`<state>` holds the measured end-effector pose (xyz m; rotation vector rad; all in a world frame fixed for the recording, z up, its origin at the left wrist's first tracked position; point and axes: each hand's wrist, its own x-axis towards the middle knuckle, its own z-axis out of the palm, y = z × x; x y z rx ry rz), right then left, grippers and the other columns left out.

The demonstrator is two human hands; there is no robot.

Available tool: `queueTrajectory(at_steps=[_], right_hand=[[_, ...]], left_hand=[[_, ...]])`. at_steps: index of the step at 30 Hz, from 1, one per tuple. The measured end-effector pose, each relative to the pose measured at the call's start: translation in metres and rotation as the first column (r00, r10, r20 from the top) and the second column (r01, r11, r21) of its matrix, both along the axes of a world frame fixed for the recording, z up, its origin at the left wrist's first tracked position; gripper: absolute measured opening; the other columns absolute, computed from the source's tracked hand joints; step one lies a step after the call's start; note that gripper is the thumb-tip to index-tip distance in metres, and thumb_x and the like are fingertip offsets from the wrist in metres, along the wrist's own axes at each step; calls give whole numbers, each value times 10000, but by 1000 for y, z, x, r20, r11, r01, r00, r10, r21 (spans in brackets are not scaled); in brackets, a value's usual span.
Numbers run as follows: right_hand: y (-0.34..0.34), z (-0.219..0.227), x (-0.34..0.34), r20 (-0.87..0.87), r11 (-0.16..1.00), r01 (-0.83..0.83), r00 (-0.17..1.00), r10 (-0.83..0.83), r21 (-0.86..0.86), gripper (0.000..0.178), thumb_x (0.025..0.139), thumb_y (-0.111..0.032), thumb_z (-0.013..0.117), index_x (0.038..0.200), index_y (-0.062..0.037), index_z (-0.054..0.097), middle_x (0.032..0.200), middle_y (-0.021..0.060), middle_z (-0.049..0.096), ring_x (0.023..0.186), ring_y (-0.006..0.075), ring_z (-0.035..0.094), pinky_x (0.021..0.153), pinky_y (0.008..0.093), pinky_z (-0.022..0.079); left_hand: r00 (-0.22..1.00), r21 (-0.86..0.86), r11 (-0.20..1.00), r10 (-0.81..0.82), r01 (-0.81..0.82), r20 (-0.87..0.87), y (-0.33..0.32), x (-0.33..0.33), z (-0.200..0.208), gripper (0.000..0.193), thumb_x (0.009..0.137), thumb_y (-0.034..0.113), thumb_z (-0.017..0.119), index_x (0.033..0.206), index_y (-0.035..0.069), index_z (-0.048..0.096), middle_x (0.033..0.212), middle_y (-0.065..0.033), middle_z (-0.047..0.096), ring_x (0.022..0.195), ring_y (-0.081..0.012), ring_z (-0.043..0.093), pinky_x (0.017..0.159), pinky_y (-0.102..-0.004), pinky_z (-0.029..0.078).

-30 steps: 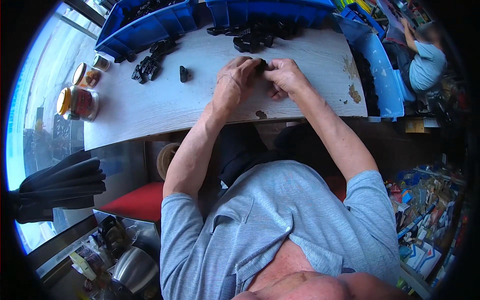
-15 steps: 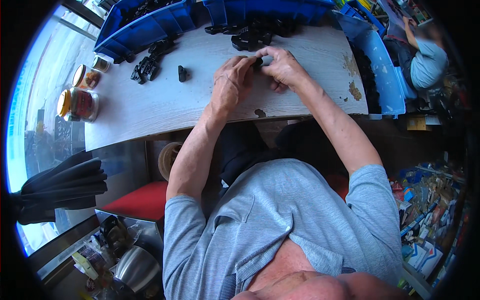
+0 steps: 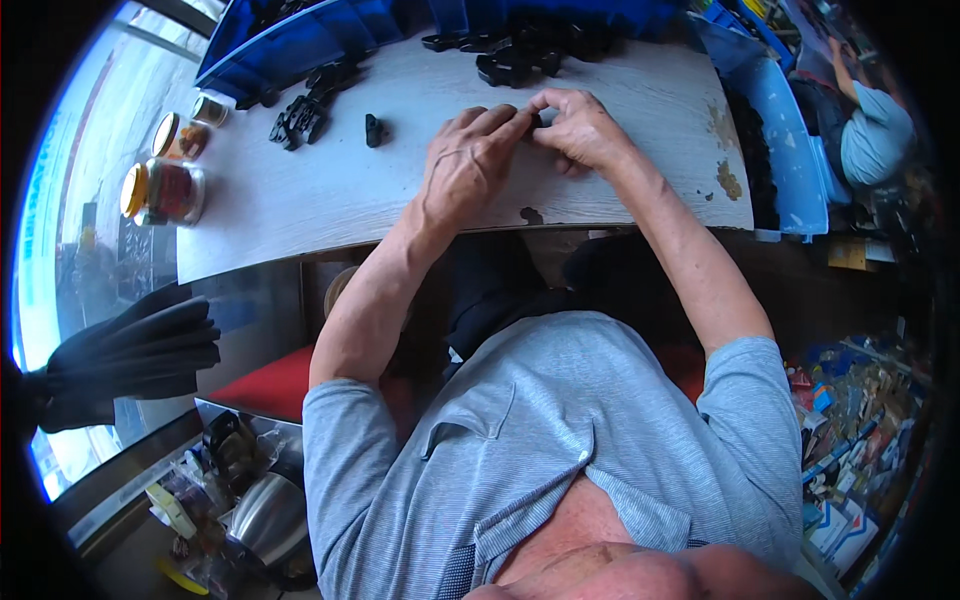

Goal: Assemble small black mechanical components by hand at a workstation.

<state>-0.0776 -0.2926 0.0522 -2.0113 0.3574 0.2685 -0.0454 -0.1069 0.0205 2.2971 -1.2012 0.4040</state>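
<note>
A small black part (image 3: 538,121) is held between the fingertips of the left hand (image 3: 468,165) and the right hand (image 3: 588,130), over the surface (image 3: 320,190) (the left grip is partly hidden). Fine two-handed adjustment is seemingly under way; a steady pinch is called for next.

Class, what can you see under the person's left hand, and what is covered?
Pale tabletop shows around the left hand. At its fingertips, toward the right hand, part of a small black piece shows; fingers hide the rest. Whatever lies directly beneath the palm is covered.
</note>
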Motion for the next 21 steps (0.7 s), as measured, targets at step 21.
queueTrajectory(at_steps=[21], right_hand=[[-108, -1, -25, 140, 796, 458, 827, -545, 395, 449, 817, -202, 816, 1188, -43, 619, 565, -12, 526, 520, 136, 637, 508, 334, 606]], left_hand=[[780, -27, 780, 625, -626, -11, 79, 32, -12, 220, 912, 268, 675, 1059, 118, 742, 1053, -104, 707, 980, -321, 643, 893, -422, 493]])
